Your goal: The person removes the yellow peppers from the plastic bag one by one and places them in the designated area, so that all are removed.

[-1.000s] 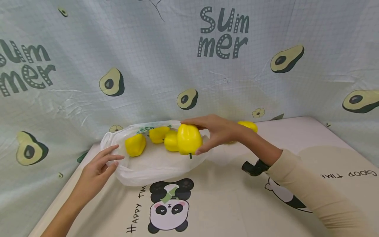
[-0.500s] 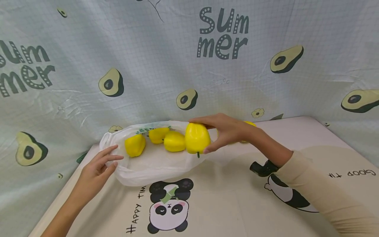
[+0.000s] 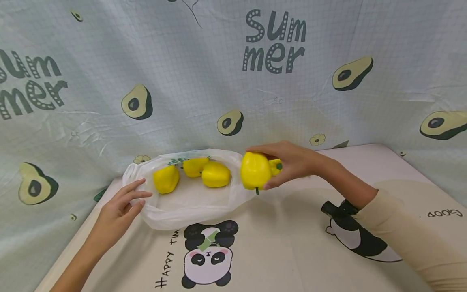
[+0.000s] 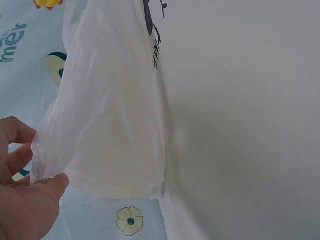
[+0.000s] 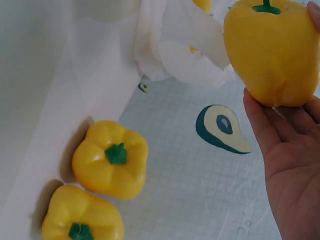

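My right hand (image 3: 292,164) grips a yellow bell pepper (image 3: 255,171), its green stem pointing down in the head view, just right of the white plastic bag (image 3: 171,217). Up close in the right wrist view, fingers curve round the bottom of this bell pepper (image 5: 272,55). My left hand (image 3: 118,209) is at the bag's left end; in the left wrist view its thumb and fingers pinch the bag's edge (image 4: 47,160). Inside the open bag lie three yellow bell peppers: one at left (image 3: 166,179), one at the back (image 3: 195,167) and one at right (image 3: 216,174).
Two more yellow bell peppers, a nearer one (image 5: 112,160) and another beside it (image 5: 82,215), sit on the table right of the bag; my right hand mostly hides them from the head. A patterned curtain (image 3: 189,81) hangs behind the table (image 3: 277,251).
My right hand has moved right with the bell pepper, from over the bag's right part to beyond its right edge. My left hand has stayed at the bag's left end.
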The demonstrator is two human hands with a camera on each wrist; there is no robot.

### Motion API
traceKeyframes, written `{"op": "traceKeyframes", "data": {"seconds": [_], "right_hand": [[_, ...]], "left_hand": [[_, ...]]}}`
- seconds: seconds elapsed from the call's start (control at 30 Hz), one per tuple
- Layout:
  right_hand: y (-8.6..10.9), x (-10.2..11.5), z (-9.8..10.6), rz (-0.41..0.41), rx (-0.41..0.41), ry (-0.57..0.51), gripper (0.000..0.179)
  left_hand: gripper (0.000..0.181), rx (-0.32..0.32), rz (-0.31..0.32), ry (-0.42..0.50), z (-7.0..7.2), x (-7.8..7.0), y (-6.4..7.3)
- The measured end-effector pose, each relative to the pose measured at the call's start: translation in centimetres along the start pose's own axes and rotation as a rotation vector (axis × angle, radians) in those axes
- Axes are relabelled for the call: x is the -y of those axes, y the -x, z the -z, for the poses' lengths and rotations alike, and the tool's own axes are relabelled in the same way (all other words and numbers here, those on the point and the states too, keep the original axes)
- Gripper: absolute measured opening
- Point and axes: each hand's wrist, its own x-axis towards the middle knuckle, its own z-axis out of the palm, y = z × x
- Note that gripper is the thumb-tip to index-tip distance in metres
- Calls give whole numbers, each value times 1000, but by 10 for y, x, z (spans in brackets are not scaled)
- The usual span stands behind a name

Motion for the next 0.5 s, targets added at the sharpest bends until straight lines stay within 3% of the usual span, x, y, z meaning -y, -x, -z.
{"op": "traceKeyframes", "data": {"seconds": [0.5], "right_hand": [[16, -7, 6, -29, -16, 22, 89]], "left_hand": [[20, 1, 0, 6, 1, 0, 0]]}}
